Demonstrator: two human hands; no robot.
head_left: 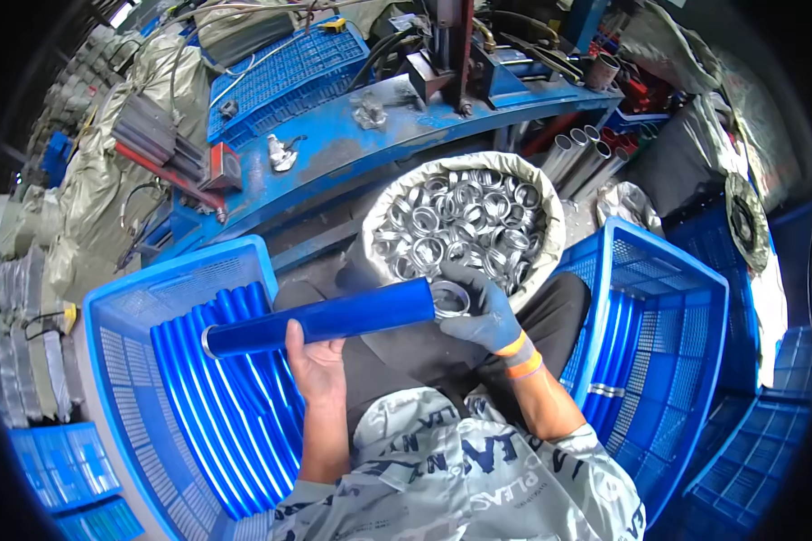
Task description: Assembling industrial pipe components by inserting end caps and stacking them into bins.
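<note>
Head view: bare left hand (314, 359) was closed around a blue tube (320, 322), gripping it from below near its left half; the tube lay roughly horizontal over the lap, running from 9 toward 3 o'clock. Right hand (483, 311), in a dark glove with an orange cuff, was closed on a silver ring (448, 298) pressed against the tube's right end. At 12 o'clock of the hands sat a sack (541, 257) full of silver rings, just beyond the knees. At 9 o'clock stood a blue crate (122, 356) holding more blue tubes laid side by side. At 3 o'clock was a second blue crate (672, 316), a few blue tubes with silver ends on its floor. Farther off at 12 o'clock ran a blue counter (370, 144) carrying a press machine (451, 54) and loose metal parts. Bare metal pipes (582, 153) leaned at 1 o'clock.
</note>
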